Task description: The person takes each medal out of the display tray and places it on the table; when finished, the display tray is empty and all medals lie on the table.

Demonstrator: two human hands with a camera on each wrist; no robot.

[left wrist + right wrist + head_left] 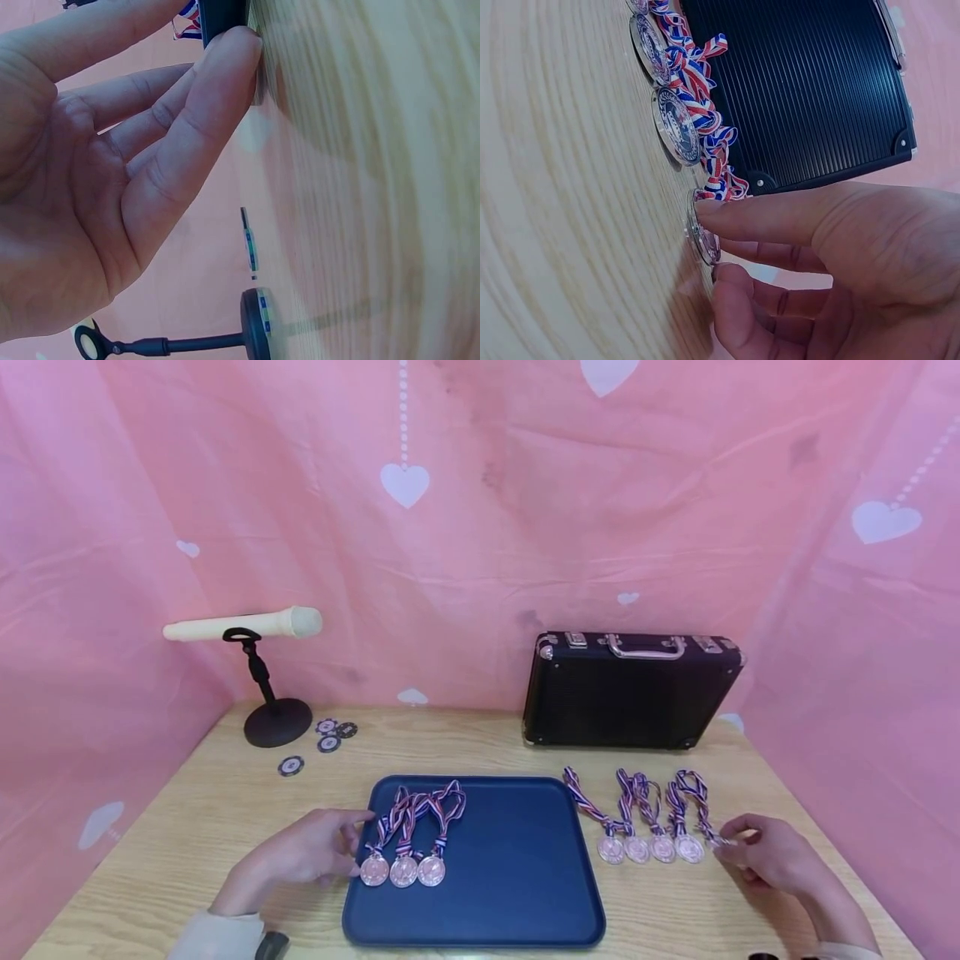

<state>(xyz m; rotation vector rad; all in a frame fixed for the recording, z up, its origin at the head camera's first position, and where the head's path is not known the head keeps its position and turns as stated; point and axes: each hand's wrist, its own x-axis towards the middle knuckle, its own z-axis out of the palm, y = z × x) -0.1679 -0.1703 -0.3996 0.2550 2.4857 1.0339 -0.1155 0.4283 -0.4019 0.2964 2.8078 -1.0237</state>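
At the frame's lower right, the right hand (772, 853) pinches a round clear-edged medal (703, 236) with striped ribbon, tilted on the desk (225, 810). The left hand (315, 852), fingers relaxed, touches the blue tray (517, 860).

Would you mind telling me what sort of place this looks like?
Probably a staged tabletop set: a pink heart-print backdrop surrounds a wooden table holding a microphone, medals and a tray.
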